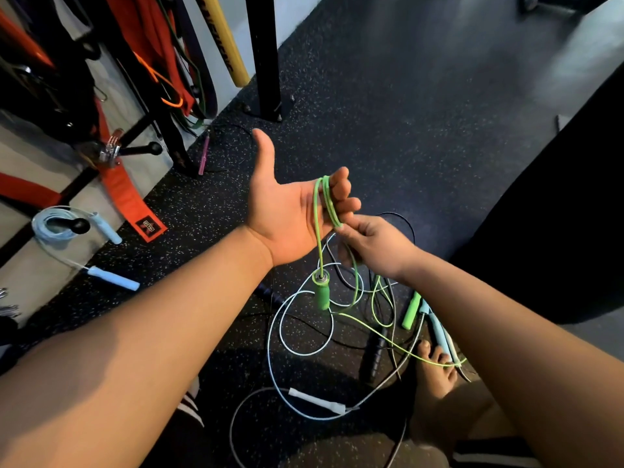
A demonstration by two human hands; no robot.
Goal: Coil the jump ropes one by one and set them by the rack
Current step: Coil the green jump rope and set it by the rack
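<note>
The rack (261, 55) stands up-left, with a light-blue rope (50, 224) already coiled at its foot. Near my feet lies the tangle of loose ropes (332, 327). My left hand (287, 211) is palm up, thumb out, fingers curled through two loops of the green rope (326, 197). My right hand (374, 244) pinches the cord just beside those fingers. I judge the coiling barely begun. Next I must draw slack clear of the tangle and lay another loop. The green handle (321, 295) dangles below the palm.

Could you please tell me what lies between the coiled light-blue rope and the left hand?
In the head view, an orange strap and speckled floor lie between the coiled light-blue rope and the left hand.
</note>
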